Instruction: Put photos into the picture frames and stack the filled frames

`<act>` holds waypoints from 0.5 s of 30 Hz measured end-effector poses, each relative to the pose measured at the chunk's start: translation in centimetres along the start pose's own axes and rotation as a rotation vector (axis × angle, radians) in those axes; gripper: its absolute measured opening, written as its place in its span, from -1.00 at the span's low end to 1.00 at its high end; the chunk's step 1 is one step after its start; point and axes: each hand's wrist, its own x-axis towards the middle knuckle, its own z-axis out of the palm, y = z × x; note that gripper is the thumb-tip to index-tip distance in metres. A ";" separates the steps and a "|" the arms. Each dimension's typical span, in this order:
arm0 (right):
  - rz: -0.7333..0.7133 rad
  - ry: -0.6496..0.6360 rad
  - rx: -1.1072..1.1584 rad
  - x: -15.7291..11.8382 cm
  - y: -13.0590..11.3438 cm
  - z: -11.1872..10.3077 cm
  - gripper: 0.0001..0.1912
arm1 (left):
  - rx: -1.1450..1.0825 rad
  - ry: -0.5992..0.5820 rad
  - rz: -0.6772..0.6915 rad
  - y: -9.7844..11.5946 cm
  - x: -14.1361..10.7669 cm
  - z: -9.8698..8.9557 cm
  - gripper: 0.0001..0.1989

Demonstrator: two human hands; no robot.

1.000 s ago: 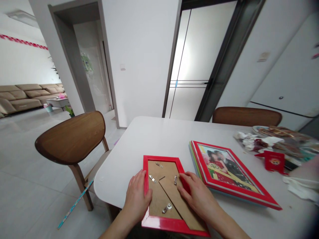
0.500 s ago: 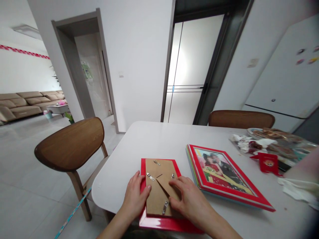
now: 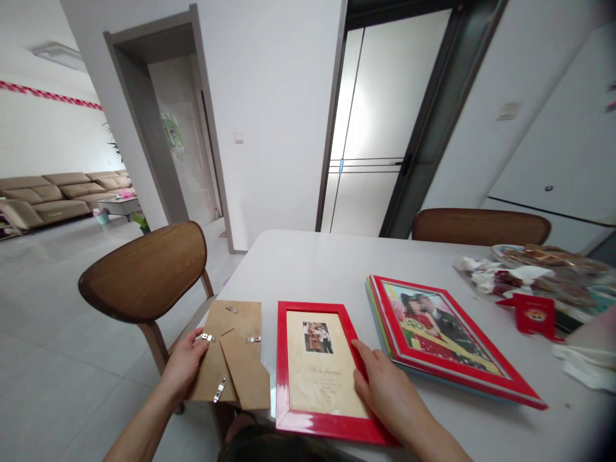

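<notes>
A brown backing board (image 3: 243, 378) with metal clips and a fold-out stand flap is pinched at its left edge by my left hand (image 3: 185, 362). It is off to the left of a red photo frame (image 3: 301, 420), partly over the table's edge. Inside the frame lies a cream paper insert (image 3: 320, 378) with a small printed photo and text. My right hand (image 3: 385, 391) grips the frame's right side, fingers on its red border. Right of that hand, a larger red picture frame (image 3: 481, 378) rests face up on a stack of other frames.
The white table (image 3: 317, 263) carries a red paper item (image 3: 534, 314), white tissues (image 3: 584, 366) and plastic bags (image 3: 563, 273) at right. One wooden chair (image 3: 149, 273) stands at left, another chair (image 3: 481, 226) behind the table.
The backing board has come off the red frame and moved left in my left hand, exposing the cream insert. My right hand has shifted from the board to the frame's right side.
</notes>
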 end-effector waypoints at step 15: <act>0.387 -0.160 1.458 -0.7 -2.4 -4.7 -0.19 | 0.463 -0.322 0.549 3.7 -7.3 10.9 -0.41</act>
